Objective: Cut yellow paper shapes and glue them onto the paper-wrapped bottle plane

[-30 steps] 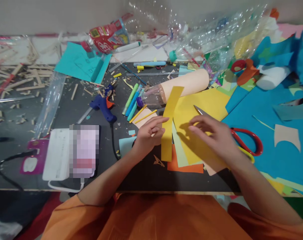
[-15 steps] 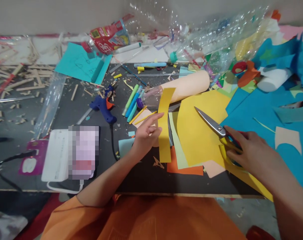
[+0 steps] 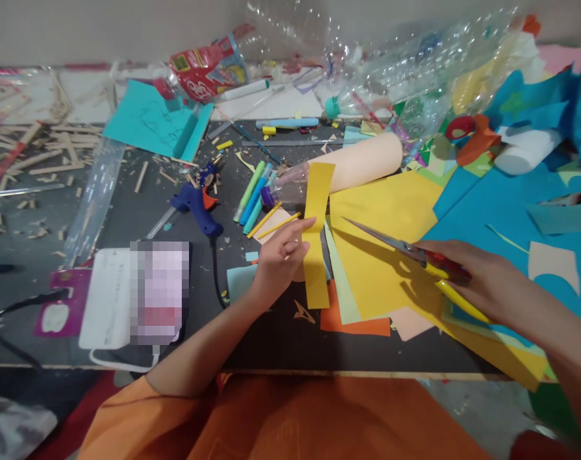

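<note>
Between the thumb and index finger of my left hand is a yellow paper strip, held upright over the table. My right hand is closed round the red and yellow handles of a pair of scissors. The scissors' tip points left toward the strip, apart from it. Under the blades lies a large yellow paper sheet. Pale green paper and an orange piece stick out beneath that sheet. Behind the strip rests a plastic bottle wrapped in peach paper.
A blue glue gun and several markers lie left of centre. A phone sits beside a white power bank. Blue paper covers the right side. Clear plastic bottles pile up along the back.
The scissors have moved left toward the strip and turned edge-on, the right hand rotating with them. My left hand and the strip are almost where they were.
</note>
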A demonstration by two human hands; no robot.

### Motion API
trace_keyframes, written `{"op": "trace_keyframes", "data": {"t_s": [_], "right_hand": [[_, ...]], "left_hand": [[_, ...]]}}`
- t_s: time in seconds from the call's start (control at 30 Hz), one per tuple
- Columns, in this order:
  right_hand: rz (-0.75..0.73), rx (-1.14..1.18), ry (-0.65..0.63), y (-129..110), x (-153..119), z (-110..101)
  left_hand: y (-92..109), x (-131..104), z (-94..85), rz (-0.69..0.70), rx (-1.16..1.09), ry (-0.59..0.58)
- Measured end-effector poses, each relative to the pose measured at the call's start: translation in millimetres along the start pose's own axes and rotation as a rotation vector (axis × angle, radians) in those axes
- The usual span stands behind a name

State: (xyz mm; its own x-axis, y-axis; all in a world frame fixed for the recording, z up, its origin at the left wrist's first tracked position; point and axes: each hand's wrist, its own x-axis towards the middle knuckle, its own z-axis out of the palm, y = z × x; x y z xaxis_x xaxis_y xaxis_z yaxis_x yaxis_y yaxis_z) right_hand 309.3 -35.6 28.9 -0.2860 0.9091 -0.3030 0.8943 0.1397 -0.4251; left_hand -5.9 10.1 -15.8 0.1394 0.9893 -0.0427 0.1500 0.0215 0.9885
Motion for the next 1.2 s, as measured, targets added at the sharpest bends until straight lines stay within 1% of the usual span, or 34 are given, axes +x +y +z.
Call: {"op": "trace_keyframes", "data": {"t_s": [0.07, 0.13, 0.27, 0.43, 0.63, 0.8, 1.03, 1.2], "right_hand": [[-0.033, 0.04, -0.044, -1, 7, -7], [-0.055, 0.026, -0.063, -5, 13, -14], [-0.015, -0.041, -0.122, -17, 22, -21], [-0.011, -0.111, -0.127, -22, 27, -20], [-0.006, -0.096, -0.193, -25, 35, -23], [-0.046, -0.072, -0.217, -30, 39, -23], [-0.064, -0.049, -0.213, -39, 45, -21], [-0.099, -0.038, -0.188, -39, 50, -18]], "left_hand": [[3, 1, 0.3, -0.017, -0.003, -0.002], [5, 1, 0.0, -0.026, -0.001, -0.001], [7, 1, -1.7, -0.023, -0.026, -0.005], [4, -3, -3.2, 0.039, -0.04, -0.036], [1, -4, -4.4, 0.128, 0.024, -0.106], [-1, -4, -4.2, 0.21, 0.059, -0.152], [-4, -5, -4.8, 0.226, 0.078, -0.174], [-3, -5, -4.7, 0.228, 0.068, -0.19]]}}
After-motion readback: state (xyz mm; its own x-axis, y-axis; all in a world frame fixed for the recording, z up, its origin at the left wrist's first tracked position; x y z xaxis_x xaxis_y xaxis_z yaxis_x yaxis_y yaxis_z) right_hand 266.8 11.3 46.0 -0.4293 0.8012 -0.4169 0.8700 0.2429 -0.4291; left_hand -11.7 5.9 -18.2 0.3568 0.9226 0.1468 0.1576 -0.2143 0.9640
